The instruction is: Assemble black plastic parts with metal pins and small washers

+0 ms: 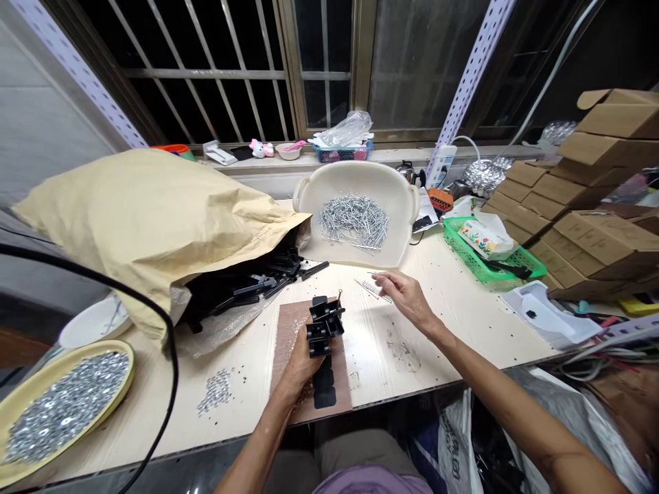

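My left hand (303, 358) is closed around a cluster of black plastic brackets (324, 328), held over a brown mat. A thin metal screw (340, 298) stands up from the cluster's right side. Below the brackets, a flat black strip (324, 385) lies on the mat. To the right, my right hand (404, 295) hovers at a few loose long screws (371, 288) on the table. Its thumb and fingertips are pinched together; whatever is between them is too small to make out.
A white basin (309, 230) of long screws stands behind my hands. Black plastic parts spill from a large beige sack (154, 226). Washers fill a yellow dish (126, 376); small metal pieces (215, 391) lie near it. Rightward are a green basket (456, 240) and cardboard boxes (602, 247).
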A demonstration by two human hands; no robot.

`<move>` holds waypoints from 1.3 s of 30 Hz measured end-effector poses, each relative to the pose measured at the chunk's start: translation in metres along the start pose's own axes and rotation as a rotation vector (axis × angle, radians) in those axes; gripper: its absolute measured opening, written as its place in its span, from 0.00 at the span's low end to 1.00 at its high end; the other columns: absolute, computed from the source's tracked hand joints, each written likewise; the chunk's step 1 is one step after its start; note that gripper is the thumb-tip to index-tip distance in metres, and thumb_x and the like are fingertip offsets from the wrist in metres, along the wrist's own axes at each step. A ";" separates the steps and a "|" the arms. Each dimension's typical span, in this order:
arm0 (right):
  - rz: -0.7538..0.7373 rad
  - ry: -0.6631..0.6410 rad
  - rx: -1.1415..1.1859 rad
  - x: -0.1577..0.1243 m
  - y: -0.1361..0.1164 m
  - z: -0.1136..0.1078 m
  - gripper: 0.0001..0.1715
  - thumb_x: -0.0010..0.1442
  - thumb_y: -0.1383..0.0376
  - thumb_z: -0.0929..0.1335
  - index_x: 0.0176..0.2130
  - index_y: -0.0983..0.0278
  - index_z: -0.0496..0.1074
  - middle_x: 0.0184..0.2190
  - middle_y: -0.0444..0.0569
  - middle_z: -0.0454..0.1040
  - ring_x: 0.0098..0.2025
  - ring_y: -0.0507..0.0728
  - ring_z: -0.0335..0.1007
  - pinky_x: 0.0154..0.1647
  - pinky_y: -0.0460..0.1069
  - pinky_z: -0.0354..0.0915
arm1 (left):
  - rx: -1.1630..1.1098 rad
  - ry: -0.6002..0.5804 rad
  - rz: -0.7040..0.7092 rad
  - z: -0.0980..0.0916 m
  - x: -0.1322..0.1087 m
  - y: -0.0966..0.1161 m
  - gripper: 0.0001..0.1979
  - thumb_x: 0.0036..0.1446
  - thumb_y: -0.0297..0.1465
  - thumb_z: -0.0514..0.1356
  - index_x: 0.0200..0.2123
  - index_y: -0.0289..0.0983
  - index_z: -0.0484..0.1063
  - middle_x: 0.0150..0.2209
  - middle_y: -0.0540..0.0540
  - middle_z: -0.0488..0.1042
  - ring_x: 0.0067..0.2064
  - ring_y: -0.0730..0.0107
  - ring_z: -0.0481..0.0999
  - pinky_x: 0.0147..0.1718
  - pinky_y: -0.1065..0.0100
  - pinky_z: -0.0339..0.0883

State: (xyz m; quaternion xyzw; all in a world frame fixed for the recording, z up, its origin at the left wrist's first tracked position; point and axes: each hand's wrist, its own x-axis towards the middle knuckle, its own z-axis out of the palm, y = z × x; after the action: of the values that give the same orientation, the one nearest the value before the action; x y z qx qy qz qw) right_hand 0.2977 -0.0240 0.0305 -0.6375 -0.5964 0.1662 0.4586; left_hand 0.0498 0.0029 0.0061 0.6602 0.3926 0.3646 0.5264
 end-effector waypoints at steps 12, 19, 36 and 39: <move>0.302 -0.041 -0.672 0.013 0.043 0.002 0.13 0.61 0.68 0.61 0.41 0.69 0.72 0.35 0.54 0.74 0.36 0.57 0.72 0.36 0.50 0.64 | 0.057 0.146 0.204 -0.011 0.009 0.010 0.09 0.49 0.22 0.57 0.36 0.36 0.71 0.34 0.48 0.73 0.34 0.69 0.71 0.34 0.69 0.66; -0.193 0.141 0.350 0.017 -0.085 0.007 0.30 0.62 0.59 0.64 0.61 0.56 0.52 0.35 0.43 0.74 0.34 0.53 0.73 0.38 0.52 0.72 | 0.159 0.045 0.221 -0.006 0.030 0.038 0.10 0.48 0.24 0.58 0.37 0.36 0.70 0.30 0.49 0.72 0.33 0.68 0.70 0.37 0.67 0.66; -0.473 -0.067 0.118 0.037 -0.096 0.008 0.17 0.62 0.60 0.65 0.51 0.55 0.68 0.45 0.45 0.72 0.47 0.53 0.68 0.51 0.54 0.64 | 0.104 -0.045 0.265 0.000 0.042 0.047 0.12 0.51 0.25 0.56 0.41 0.36 0.70 0.35 0.49 0.73 0.37 0.68 0.71 0.40 0.67 0.66; -0.354 -0.085 -0.120 0.055 -0.063 -0.008 0.17 0.65 0.59 0.62 0.51 0.59 0.68 0.47 0.48 0.70 0.46 0.53 0.67 0.45 0.51 0.65 | 0.121 -0.014 0.239 -0.007 0.040 0.054 0.08 0.50 0.27 0.58 0.36 0.36 0.70 0.30 0.51 0.72 0.33 0.68 0.71 0.37 0.68 0.65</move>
State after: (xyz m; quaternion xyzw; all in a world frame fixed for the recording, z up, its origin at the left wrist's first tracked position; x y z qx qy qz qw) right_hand 0.2778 0.0149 0.1023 -0.5413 -0.7269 0.0740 0.4160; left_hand 0.0676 0.0341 0.0633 0.7354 0.3286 0.3958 0.4411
